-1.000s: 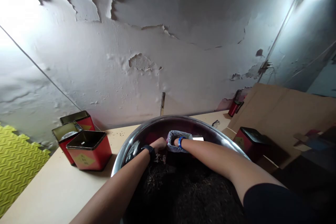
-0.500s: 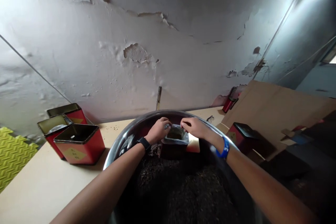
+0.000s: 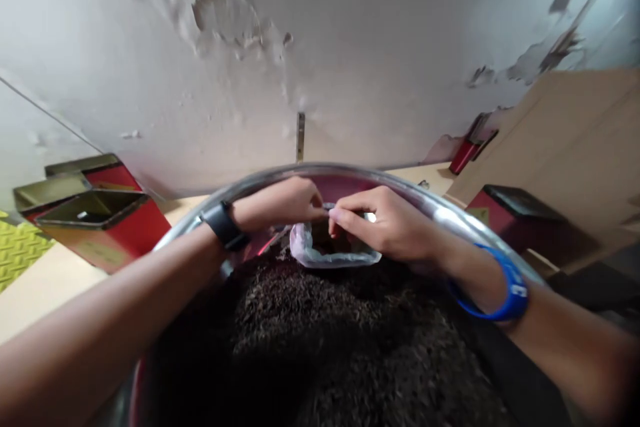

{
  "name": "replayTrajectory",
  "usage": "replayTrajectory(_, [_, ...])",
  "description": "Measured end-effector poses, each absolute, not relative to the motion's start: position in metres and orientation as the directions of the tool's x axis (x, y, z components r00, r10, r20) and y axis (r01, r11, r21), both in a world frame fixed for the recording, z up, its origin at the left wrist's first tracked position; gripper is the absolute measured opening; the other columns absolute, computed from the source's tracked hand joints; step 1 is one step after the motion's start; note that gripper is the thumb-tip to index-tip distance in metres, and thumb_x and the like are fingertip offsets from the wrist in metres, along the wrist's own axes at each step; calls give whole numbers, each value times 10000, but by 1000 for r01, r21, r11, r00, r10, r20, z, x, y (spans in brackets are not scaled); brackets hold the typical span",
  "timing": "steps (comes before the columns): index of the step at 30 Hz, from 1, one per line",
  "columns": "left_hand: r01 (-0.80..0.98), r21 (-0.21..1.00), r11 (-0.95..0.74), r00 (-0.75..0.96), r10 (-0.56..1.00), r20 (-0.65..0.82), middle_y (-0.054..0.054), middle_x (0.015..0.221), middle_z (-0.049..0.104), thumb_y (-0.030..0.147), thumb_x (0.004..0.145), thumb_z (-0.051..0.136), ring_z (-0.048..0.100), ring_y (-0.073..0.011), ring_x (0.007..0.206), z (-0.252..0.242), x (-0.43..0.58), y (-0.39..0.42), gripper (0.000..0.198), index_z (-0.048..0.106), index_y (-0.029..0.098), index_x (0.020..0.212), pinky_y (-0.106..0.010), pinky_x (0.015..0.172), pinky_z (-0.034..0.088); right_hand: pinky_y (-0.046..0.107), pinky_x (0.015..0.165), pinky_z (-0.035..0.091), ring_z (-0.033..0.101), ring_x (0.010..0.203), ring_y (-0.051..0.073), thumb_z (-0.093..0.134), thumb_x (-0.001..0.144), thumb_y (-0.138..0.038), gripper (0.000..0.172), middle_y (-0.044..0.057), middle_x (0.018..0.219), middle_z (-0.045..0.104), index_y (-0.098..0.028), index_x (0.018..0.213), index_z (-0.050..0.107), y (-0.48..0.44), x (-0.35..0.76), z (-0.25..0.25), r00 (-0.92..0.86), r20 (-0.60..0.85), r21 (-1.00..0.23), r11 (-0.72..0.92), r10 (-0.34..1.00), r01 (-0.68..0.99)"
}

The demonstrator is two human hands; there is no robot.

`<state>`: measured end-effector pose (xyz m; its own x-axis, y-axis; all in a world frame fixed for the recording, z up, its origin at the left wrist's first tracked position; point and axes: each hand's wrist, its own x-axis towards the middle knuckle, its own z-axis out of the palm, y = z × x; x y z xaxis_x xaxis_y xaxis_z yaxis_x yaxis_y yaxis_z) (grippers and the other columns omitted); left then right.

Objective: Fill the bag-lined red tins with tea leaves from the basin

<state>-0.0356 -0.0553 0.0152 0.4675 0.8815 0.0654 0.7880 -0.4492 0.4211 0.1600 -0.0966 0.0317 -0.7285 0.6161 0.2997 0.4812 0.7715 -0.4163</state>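
Observation:
A clear plastic bag [image 3: 335, 258] lines a tin standing in the large metal basin [image 3: 250, 180], its edge folded outward over the tin's rim. My left hand [image 3: 287, 201], below a black wristband, is closed on the bag's far edge. Beside it, my right hand [image 3: 387, 221] pinches the same far edge between thumb and fingers, and the fingertips of both hands nearly meet. Dark, dry, leaf-like bits, much like loose tea [image 3: 320, 327], fill the basin in front of the tin. The inside of the bag is partly hidden by my right hand.
Open red tins [image 3: 115, 230] stand on the table [image 3: 60, 293] at the left. A dark red tin [image 3: 505, 213] is to the right of the basin, near a large cardboard sheet [image 3: 565, 127]. A smaller red tin [image 3: 465, 155] sits by the peeling wall.
My view has moved closer and lower over the basin. My hands have come together at the bag's far edge; before, they were apart at its two sides.

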Motion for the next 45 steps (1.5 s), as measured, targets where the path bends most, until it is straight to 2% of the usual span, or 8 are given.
replayTrajectory(4, [823,271,-500,498,863,81,-16,705,597,418,715,554,463,-103,612,21,-31,-57,316,636,142,845,-227,565,295,256,693,376,531,764,130,423,864,-413,337,37,852,626,-146,899,626,-123,137,5,-908,144,-358,876,393,322])
replayTrajectory(6, [820,256,-512,519,854,48,-9,739,611,397,674,607,466,-105,618,23,-21,-56,337,627,161,914,-225,563,293,307,788,380,505,928,197,507,779,-536,461,77,985,606,-140,994,609,-133,130,-12,-938,131,-284,919,320,274])
replayTrajectory(8, [814,258,-520,554,829,-75,5,698,606,326,634,652,463,-108,602,27,-8,-54,288,644,179,883,-229,566,298,366,858,360,445,1037,255,533,712,-615,562,104,1057,575,-139,999,608,-143,127,-24,-956,143,-188,955,257,229])
replayTrajectory(12, [854,306,-420,514,766,-385,0,535,554,168,552,712,468,-122,540,31,18,-48,111,661,138,646,-251,566,317,424,870,342,449,1008,263,493,780,-552,449,111,1035,574,-144,919,620,-162,123,-32,-961,166,-64,975,221,213])
replayTrajectory(18, [749,364,-553,632,761,-145,-18,685,614,166,705,544,477,-128,590,11,12,-50,142,668,172,774,-253,580,328,307,811,395,496,1026,202,404,880,-330,324,68,1154,557,-195,1145,533,-170,119,-39,-996,60,-206,977,61,47])
replayTrajectory(26, [610,559,-561,747,643,-169,1,888,647,375,755,555,523,-145,755,-6,-5,-47,315,624,253,1037,-223,666,351,306,634,406,567,733,168,451,863,-284,189,36,845,643,-206,925,612,-164,122,-38,-994,-1,-177,978,111,110])
replayTrajectory(34, [660,636,-400,670,696,-258,9,834,642,295,685,612,518,-128,774,-5,0,-47,298,647,205,967,-183,648,339,257,350,233,404,380,76,586,763,-240,79,-50,589,598,-200,695,595,-162,124,-25,-973,-210,-303,940,98,160])
replayTrajectory(45, [731,370,-574,649,752,-117,15,808,621,304,731,529,508,-120,768,-3,-7,-41,316,635,188,1005,-197,654,319,261,523,358,531,599,112,585,770,-254,65,0,766,596,-215,812,614,-139,126,-15,-970,-38,-175,954,239,242])
